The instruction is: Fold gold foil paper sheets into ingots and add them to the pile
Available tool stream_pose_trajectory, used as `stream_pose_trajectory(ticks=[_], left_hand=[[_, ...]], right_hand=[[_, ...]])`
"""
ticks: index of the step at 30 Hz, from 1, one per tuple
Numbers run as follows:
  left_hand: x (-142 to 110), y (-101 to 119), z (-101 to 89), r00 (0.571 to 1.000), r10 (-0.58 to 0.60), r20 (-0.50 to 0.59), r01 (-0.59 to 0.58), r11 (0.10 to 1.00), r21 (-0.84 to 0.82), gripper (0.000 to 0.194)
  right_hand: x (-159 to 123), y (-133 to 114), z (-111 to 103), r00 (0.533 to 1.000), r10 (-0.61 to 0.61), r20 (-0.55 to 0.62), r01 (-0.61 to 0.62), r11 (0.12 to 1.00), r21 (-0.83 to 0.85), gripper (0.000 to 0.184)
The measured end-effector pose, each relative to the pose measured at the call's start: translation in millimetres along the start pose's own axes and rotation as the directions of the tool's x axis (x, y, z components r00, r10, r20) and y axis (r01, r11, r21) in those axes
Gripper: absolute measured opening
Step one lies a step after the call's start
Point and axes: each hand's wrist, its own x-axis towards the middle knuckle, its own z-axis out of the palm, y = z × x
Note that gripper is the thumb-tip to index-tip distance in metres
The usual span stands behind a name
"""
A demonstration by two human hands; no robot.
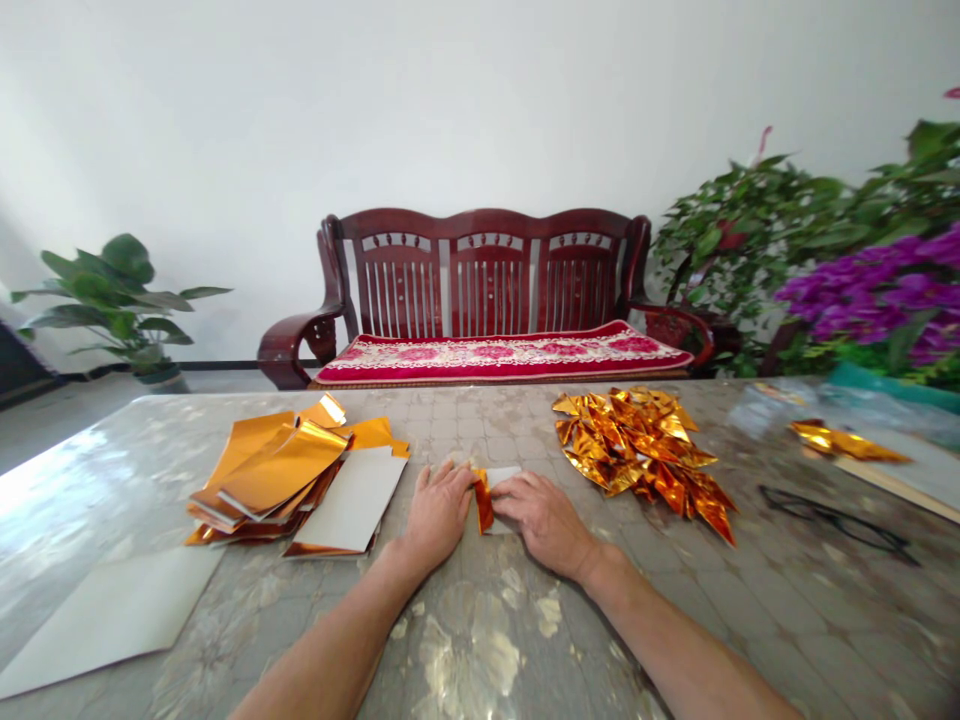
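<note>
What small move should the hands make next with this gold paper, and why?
Probably press the fold flat. The left hand and right hand rest on either side of the small gold foil paper, with its white back partly showing, so a firm crease seems sensible before it joins the folded gold pile.

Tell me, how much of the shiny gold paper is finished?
Done-looking: a heap of folded gold foil pieces lies on the table. In hand: the left hand and right hand press on a gold-and-white piece between them. Still to go: a stack of flat gold foil sheets sits unfolded, and it looks like quite a lot.
</note>
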Motion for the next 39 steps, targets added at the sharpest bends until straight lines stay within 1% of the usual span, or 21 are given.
stream_pose_trajectory(ticks=[2, 4, 6, 7, 9, 10, 11, 12, 13, 14, 16, 17, 18, 20, 23, 26, 31, 36, 37, 39], left_hand=[[1, -2, 2.8, 1.0, 0.0, -0.02, -0.001, 1.0, -0.025, 0.031], [2, -4, 3.8, 0.997, -0.014, -0.079, 0.007, 0.997, -0.082, 0.033], [3, -6, 2.2, 0.979, -0.057, -0.194, 0.023, 0.985, -0.172, 0.034], [2, -6, 0.5, 0.96, -0.077, -0.268, 0.017, 0.975, -0.22, 0.034], [0, -6, -4.1, 0.908, -0.082, -0.412, -0.043, 0.957, -0.286, 0.035], [-3, -4, -6.4, 0.884, -0.058, -0.464, -0.092, 0.951, -0.294, 0.036], [-6, -2, -8.4, 0.87, -0.015, -0.493, -0.147, 0.946, -0.288, 0.036], [-9, 1, -9.9, 0.87, 0.042, -0.492, -0.198, 0.943, -0.268, 0.037], [-12, 4, -10.8, 0.881, 0.117, -0.458, -0.25, 0.937, -0.243, 0.037], [-15, 8, -11.2, 0.895, 0.207, -0.394, -0.31, 0.926, -0.216, 0.037], [-20, 15, -10.6, 0.899, 0.362, -0.246, -0.407, 0.898, -0.167, 0.036], [-22, 18, -9.9, 0.897, 0.404, -0.181, -0.431, 0.891, -0.145, 0.034], [-23, 20, -9.3, 0.898, 0.418, -0.134, -0.434, 0.893, -0.123, 0.033], [-23, 23, -8.5, 0.921, 0.381, -0.085, -0.387, 0.919, -0.077, 0.032], [-20, 23, -8.3, 0.961, 0.27, -0.062, -0.272, 0.962, -0.021, 0.031], [-19, 22, -8.8, 0.977, 0.209, -0.045, -0.209, 0.978, 0.022, 0.031], [-19, 23, -9.9, 0.982, 0.19, 0.016, -0.19, 0.975, 0.115, 0.033], [-17, 23, -10.1, 0.978, 0.2, 0.054, -0.206, 0.969, 0.138, 0.029], [-16, 22, -10.4, 0.979, 0.195, 0.056, -0.201, 0.97, 0.133, 0.028], [-15, 22, -11.7, 0.982, 0.177, 0.057, -0.183, 0.975, 0.124, 0.027]], right_hand=[[2, -3, -1, 0.999, -0.04, 0.015, 0.04, 0.999, 0.01, 0.034], [5, -6, -2, 0.998, -0.06, 0.03, 0.059, 0.998, 0.003, 0.032], [7, -10, -2, 0.997, -0.058, 0.049, 0.06, 0.998, -0.03, 0.03], [9, -11, -2, 0.997, -0.053, 0.059, 0.056, 0.997, -0.049, 0.029], [11, -14, -2, 0.996, -0.035, 0.078, 0.042, 0.995, -0.089, 0.028], [12, -15, -2, 0.996, -0.02, 0.083, 0.029, 0.994, -0.109, 0.027], [12, -16, -1, 0.997, -0.001, 0.084, 0.012, 0.991, -0.132, 0.026], [13, -16, -1, 0.996, 0.026, 0.08, -0.013, 0.987, -0.158, 0.024], [13, -16, 0, 0.996, 0.061, 0.071, -0.047, 0.981, -0.188, 0.022], [13, -16, 1, 0.993, 0.099, 0.056, -0.085, 0.973, -0.216, 0.02], [12, -13, 3, 0.985, 0.168, 0.026, -0.156, 0.953, -0.258, 0.018], [11, -12, 4, 0.981, 0.194, 0.012, -0.184, 0.945, -0.271, 0.018], [10, -10, 4, 0.977, 0.213, 0.001, -0.204, 0.938, -0.28, 0.018], [9, -7, 5, 0.973, 0.229, -0.01, -0.222, 0.93, -0.292, 0.02], [7, -4, 4, 0.973, 0.232, -0.011, -0.224, 0.925, -0.308, 0.018], [6, -3, 3, 0.974, 0.225, -0.011, -0.217, 0.924, -0.314, 0.019], [7, -5, 1, 0.975, 0.221, -0.012, -0.214, 0.928, -0.304, 0.023], [5, -3, -8, 0.976, 0.217, 0.004, -0.209, 0.945, -0.253, 0.02], [4, -1, -10, 0.977, 0.215, 0.015, -0.206, 0.951, -0.23, 0.021], [2, 5, -16, 0.978, 0.201, 0.055, -0.188, 0.967, -0.173, 0.031]])
